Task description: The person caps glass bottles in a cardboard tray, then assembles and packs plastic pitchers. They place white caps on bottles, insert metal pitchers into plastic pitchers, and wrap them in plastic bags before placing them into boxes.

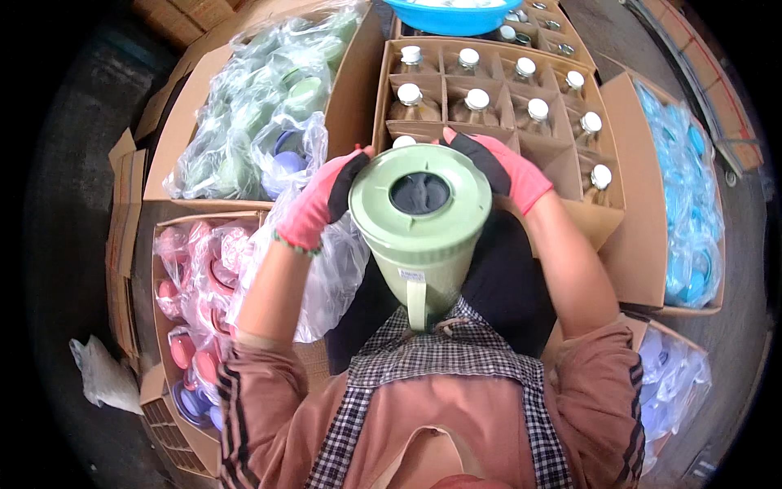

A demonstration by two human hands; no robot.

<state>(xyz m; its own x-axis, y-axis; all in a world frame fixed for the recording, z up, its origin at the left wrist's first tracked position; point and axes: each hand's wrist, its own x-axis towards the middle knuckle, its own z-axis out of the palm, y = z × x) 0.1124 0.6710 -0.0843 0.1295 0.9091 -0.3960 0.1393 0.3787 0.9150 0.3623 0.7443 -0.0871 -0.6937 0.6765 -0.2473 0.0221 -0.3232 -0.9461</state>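
Observation:
A pale green thermos jug (432,248) stands between my hands, its wide round end facing up, with a dark round centre (420,194). Its handle (416,303) points toward my body, above the checked apron (440,354). My left hand (324,196), in a pink and black glove, is curled around the left edge of that round end. Opposite it, my right hand (505,169) grips the far right edge. Some fingertips of both gloves are hidden behind the jug. A crumpled clear plastic bag (334,281) hangs by my left forearm.
Beyond the jug, a divided carton (497,143) holds white-capped bottles (476,102). Left are boxes of bagged green parts (244,122) and pink parts (199,285). Bagged blue parts (684,196) and lilac parts (668,375) sit right. A blue basin (448,23) rests at the back.

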